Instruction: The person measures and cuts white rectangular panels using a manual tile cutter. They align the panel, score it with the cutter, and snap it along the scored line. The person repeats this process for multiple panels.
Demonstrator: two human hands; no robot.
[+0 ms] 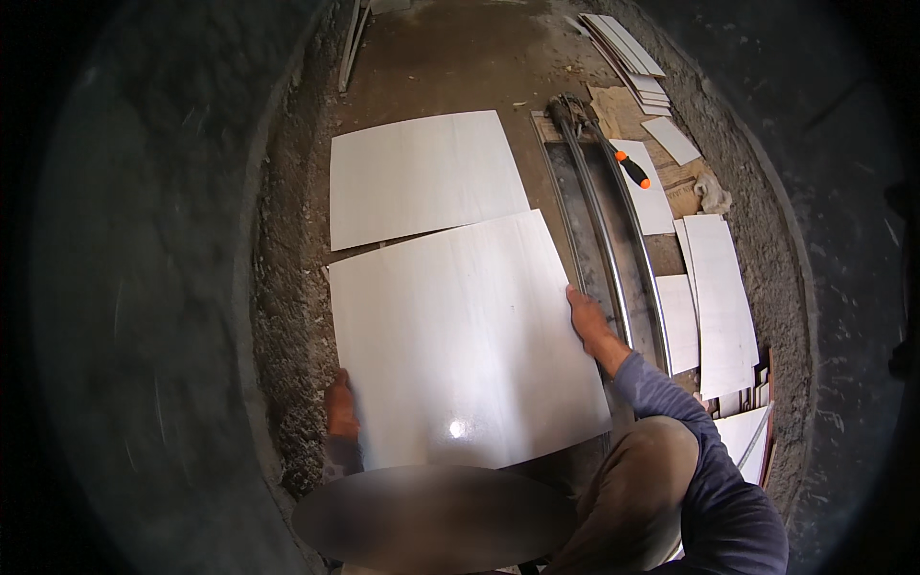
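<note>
A large, glossy white tile [450, 335] lies across the middle of the view, held between my two hands. My left hand [342, 407] grips its left edge near the lower corner, fingers partly hidden. Around the right edge, higher up, my right hand [592, 321] is closed, with its fingertips out of sight beneath. Beyond it lies a second white tile [422, 177] on the floor; a narrow dark gap separates the two along most of their edges. Just right of the held tile stands a long tile cutter [596, 206] with metal rails and an orange-and-black handle [632, 170].
Cut white tile pieces [717, 297] lie along the right wall, with more strips [628, 57] stacked farther off. Cardboard [678, 196] and a crumpled rag [712, 194] are near them. Rough low walls [287, 316] border both sides of the brown floor [431, 57]. My bent knee [642, 460] is close by.
</note>
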